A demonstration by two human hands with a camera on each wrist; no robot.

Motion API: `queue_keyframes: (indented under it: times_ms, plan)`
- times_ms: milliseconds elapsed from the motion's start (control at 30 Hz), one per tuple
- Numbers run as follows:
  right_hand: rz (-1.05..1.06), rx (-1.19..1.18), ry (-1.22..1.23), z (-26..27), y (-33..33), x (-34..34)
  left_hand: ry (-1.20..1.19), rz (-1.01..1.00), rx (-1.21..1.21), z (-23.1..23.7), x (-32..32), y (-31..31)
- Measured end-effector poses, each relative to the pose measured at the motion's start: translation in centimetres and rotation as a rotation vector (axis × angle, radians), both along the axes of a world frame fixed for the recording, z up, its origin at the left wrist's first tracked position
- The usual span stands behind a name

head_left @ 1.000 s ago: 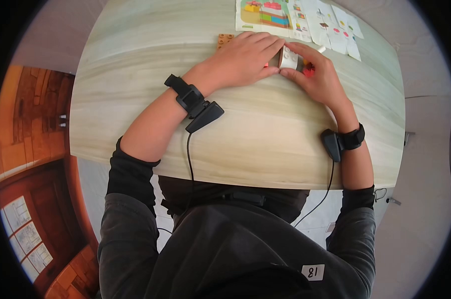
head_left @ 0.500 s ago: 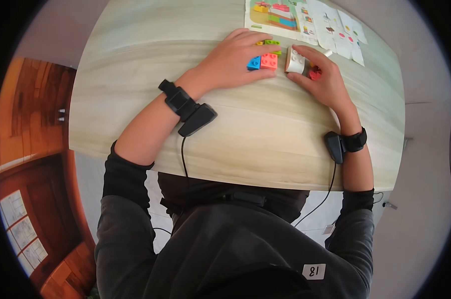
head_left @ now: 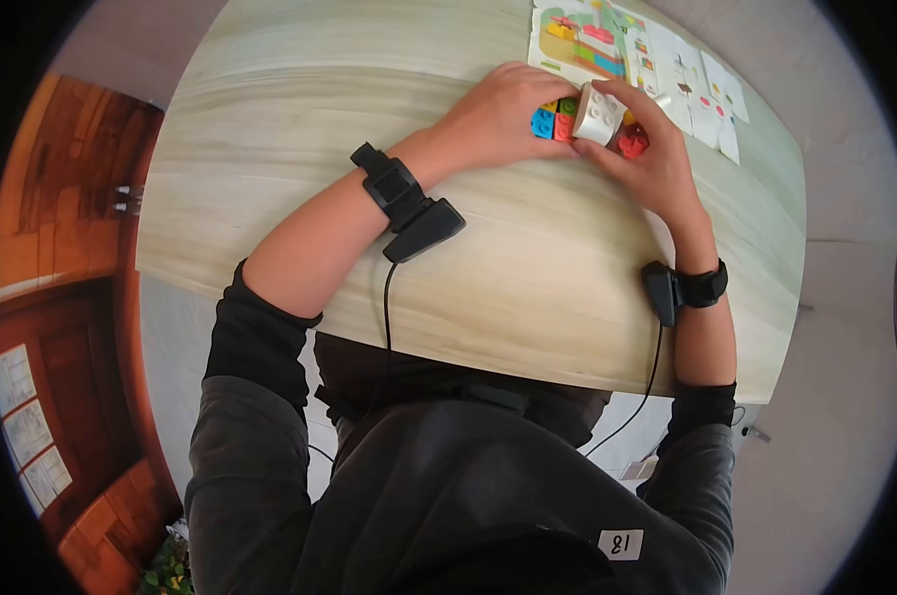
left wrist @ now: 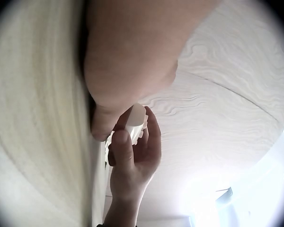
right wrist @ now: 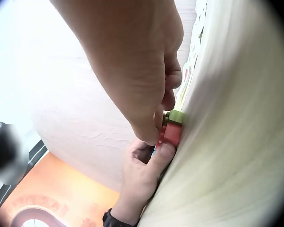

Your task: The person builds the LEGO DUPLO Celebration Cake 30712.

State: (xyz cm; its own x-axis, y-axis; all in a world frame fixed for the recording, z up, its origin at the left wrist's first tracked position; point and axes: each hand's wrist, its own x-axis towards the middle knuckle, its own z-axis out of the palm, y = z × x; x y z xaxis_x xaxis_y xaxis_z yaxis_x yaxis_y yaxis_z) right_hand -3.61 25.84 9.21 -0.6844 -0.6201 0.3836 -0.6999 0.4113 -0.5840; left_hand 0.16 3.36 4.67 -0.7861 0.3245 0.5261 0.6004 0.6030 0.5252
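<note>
The left hand [head_left: 503, 116] grips a cluster of coloured bricks at the table's far side, with blue [head_left: 542, 123], pink-red [head_left: 564, 127] and green [head_left: 567, 105] parts showing. Pinched between thumb and fingers of the right hand [head_left: 657, 159] is a white curved brick [head_left: 599, 116], held beside the cluster's right end. In the left wrist view the white brick [left wrist: 136, 118] is tilted between the right hand's fingers. The right wrist view shows the left thumb on the red brick [right wrist: 172, 134], with the green brick [right wrist: 175, 117] beyond.
Picture sheets [head_left: 577, 42] lie at the table's far right. A red piece [head_left: 633, 142] sits by the right palm, and a small white stick-like piece [head_left: 664, 100] shows behind the right hand. Cables hang from both wrist cameras over the table [head_left: 508, 288].
The left hand has moved right with the coloured bricks, closing the gap to the white brick. The white brick is more tilted. The head view has shifted slightly.
</note>
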Motion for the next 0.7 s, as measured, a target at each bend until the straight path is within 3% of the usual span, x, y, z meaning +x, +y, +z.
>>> queue_keyframes:
  times_ms: [133,333,467,700]
  plan:
    - [-0.025,0.029,-0.082,-0.3,0.0,0.1,-0.086,0.084,0.053,-0.2,0.2,0.3]
    - [0.073,0.014,-0.094,0.1,-0.3,0.4,-0.155,0.012,0.154,-0.1,0.2,0.3]
    - [0.026,0.143,-0.168,0.8,0.0,0.3,-0.154,0.010,0.105,0.1,0.2,0.2]
    - [0.012,0.125,-0.130,0.2,0.4,-0.1,-0.130,0.010,0.096,0.2,0.4,0.2]
